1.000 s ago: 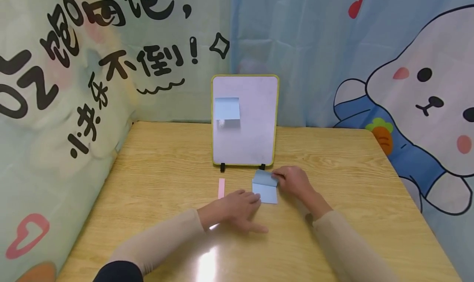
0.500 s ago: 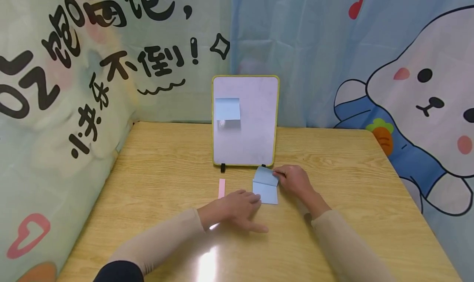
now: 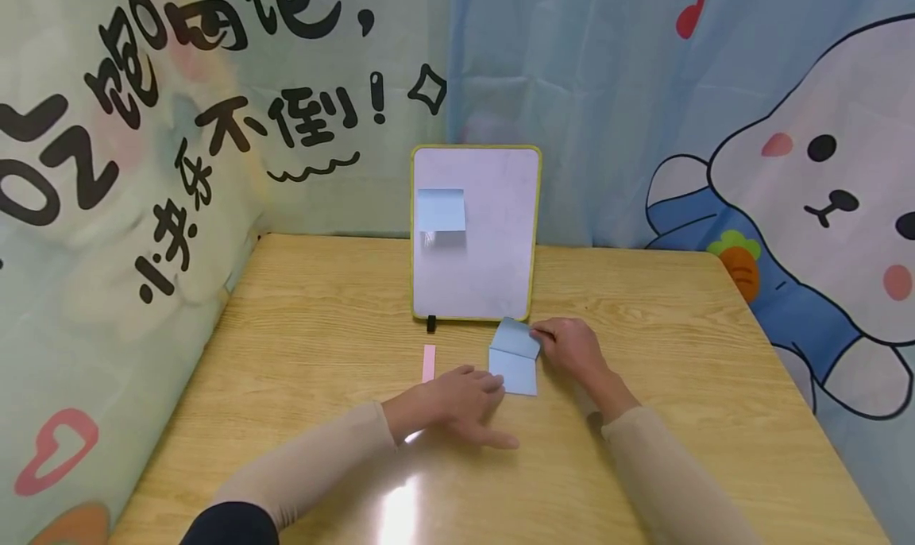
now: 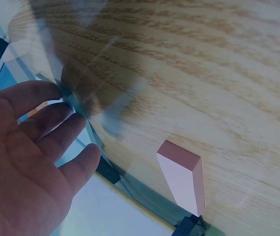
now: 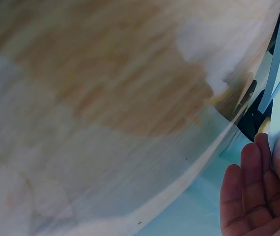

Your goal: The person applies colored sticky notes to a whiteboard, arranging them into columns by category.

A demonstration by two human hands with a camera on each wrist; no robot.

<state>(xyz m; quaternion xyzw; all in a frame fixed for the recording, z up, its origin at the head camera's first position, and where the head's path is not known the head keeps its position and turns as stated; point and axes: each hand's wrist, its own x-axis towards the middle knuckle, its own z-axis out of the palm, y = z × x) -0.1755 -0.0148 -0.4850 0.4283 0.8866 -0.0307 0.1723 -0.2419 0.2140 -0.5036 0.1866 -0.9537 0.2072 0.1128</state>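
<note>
My right hand point(image 3: 575, 350) pinches the right edge of a light blue sticky note point(image 3: 515, 338), thumb against fingers, as the right wrist view also shows. That note is lifted and tilted back from a blue sticky note pad point(image 3: 513, 375) lying on the table. My left hand point(image 3: 465, 406) reaches palm down to the pad's lower left, its fingertips at the pad's edge; the fingers are extended and loosely bent. A narrow pink block point(image 3: 429, 362), thick-sided in the left wrist view, lies just left of that hand, its near end hidden in the head view.
A yellow-framed whiteboard point(image 3: 493, 267) stands upright behind the pad on small black feet point(image 3: 431, 324). One blue sticky note point(image 3: 441, 210) is stuck on its upper left. Printed curtains point(image 3: 572, 116) hang behind and left of the wooden table point(image 3: 322, 315).
The lifted sticky note has tilted further up towards the whiteboard and now covers its right foot. My right hand has shifted slightly with it; my left hand stays in place.
</note>
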